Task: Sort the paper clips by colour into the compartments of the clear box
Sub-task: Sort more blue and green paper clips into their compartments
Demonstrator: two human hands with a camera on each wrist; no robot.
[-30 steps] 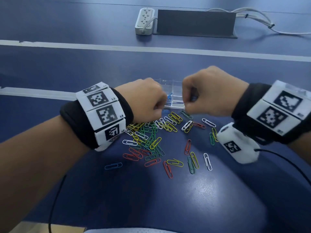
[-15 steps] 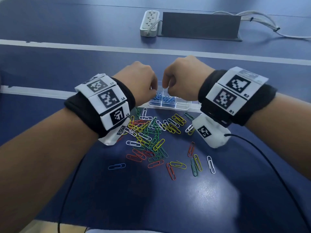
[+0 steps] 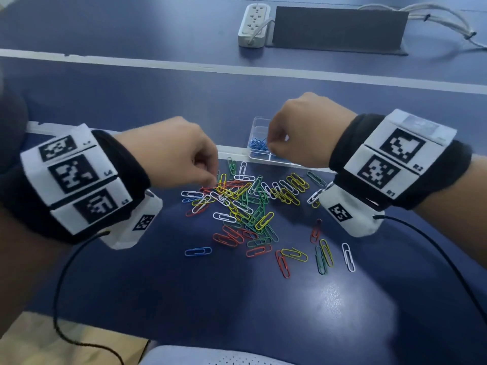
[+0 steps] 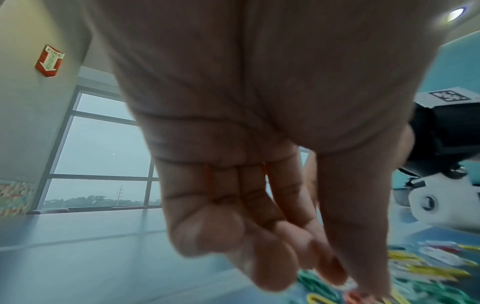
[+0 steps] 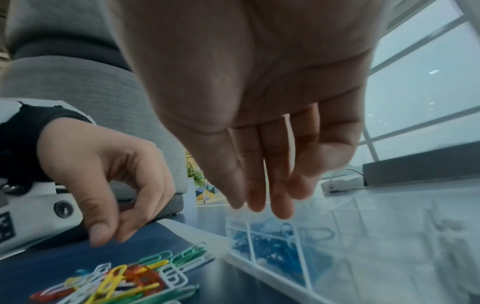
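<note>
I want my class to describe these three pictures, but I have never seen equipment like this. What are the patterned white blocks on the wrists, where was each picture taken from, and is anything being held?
There is no machine here: a person works with bare hands. The white blocks are wristbands with printed marker squares, and a small camera hangs under each wrist. The wide picture comes from a head-worn camera looking down. The other two look along each palm toward the fingers. On the blue table lies a loose pile of paper clips: red, yellow, green, white and blue. Behind it stands the clear box, with blue clips inside. The left hand reaches into the pile, thumb and finger apart, gripping nothing visible. The right hand hangs over the box, fingers relaxed and empty.
</note>
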